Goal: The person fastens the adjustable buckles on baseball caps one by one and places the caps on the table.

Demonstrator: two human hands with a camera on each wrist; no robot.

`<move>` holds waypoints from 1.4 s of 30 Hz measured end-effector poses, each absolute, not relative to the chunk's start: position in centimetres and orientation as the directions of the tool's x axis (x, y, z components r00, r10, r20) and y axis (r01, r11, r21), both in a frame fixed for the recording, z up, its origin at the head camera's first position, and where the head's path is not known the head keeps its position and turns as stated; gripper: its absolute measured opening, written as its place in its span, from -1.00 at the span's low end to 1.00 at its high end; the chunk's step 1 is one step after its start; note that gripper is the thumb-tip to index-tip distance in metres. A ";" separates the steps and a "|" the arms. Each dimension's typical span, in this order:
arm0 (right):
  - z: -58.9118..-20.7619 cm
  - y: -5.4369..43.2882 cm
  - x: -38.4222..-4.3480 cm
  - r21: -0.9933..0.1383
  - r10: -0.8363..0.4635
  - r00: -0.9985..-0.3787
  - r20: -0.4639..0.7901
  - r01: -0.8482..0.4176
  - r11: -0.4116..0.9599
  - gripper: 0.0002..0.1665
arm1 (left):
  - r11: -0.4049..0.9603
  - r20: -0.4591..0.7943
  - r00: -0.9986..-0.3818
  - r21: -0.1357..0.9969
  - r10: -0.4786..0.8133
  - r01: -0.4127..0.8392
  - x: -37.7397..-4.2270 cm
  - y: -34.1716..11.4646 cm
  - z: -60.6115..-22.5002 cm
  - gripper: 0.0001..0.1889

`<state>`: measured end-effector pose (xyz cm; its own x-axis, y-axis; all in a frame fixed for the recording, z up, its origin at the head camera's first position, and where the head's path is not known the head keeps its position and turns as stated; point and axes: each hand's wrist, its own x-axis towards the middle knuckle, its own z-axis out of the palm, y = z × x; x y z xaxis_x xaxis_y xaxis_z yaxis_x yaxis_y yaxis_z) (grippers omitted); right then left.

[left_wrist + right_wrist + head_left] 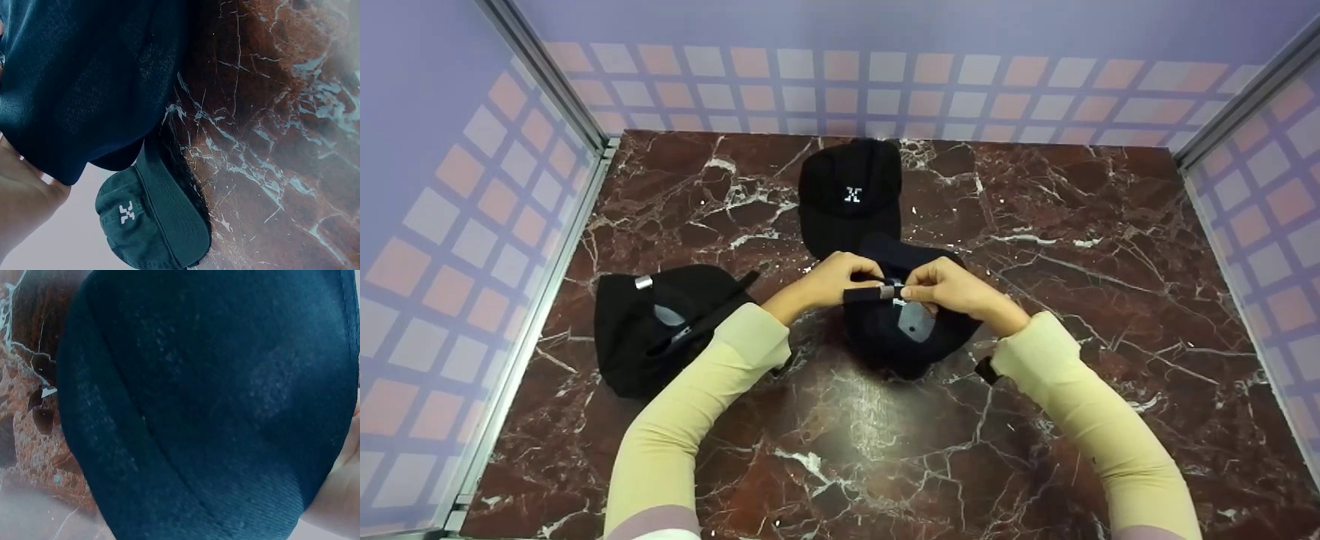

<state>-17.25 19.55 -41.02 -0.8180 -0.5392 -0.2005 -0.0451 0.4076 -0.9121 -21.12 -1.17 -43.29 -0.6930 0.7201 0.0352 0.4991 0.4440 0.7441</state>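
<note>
A dark baseball cap (877, 341) lies in the middle of the table, its brim pointing away and its back opening toward me. Across that opening runs a black strap (861, 295) with a small metal buckle (887, 292). My left hand (840, 279) grips the strap on the left of the buckle. With thumb and fingers, my right hand (952, 286) pinches the strap just right of the buckle. Dark cap fabric fills much of both wrist views, hiding the fingertips; the left hand (28, 194) and right hand (337, 489) show only at the edges.
A second black cap (851, 180) with a white logo sits behind, close to the held cap's brim. On the left, beside my forearm, another black cap (630, 337) lies with a silver buckle (643, 282) and loose strap. Panelled walls (885, 82) border the marble-patterned table (1080, 262).
</note>
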 end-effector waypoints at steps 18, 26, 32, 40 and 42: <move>-41.2 20.8 -17.9 -0.883 -0.563 -0.775 -0.287 -0.014 0.470 -0.75 | 0.426 0.021 -0.666 0.754 0.745 0.500 -21.2 -1.3 -43.2 -0.80; -41.2 20.5 -17.8 -0.888 -0.581 -0.779 -0.237 -0.068 0.454 -0.80 | 0.446 0.020 -0.647 0.709 0.762 0.546 -21.4 -1.1 -43.1 -0.79; -41.3 20.0 -17.8 -0.892 -0.571 -0.790 -0.223 -0.072 0.447 -0.79 | 0.461 0.010 -0.648 0.693 0.762 0.554 -21.4 -1.0 -43.0 -0.79; -41.2 20.1 -17.9 -0.893 -0.578 -0.783 -0.231 -0.066 0.446 -0.80 | 0.434 -0.156 -0.612 0.836 0.775 0.336 -21.9 -1.2 -41.6 -0.70; -41.2 20.2 -17.9 -0.901 -0.587 -0.773 -0.239 -0.048 0.431 -0.79 | 0.444 -0.226 -0.584 0.857 0.780 0.261 -22.1 -1.3 -40.9 -0.67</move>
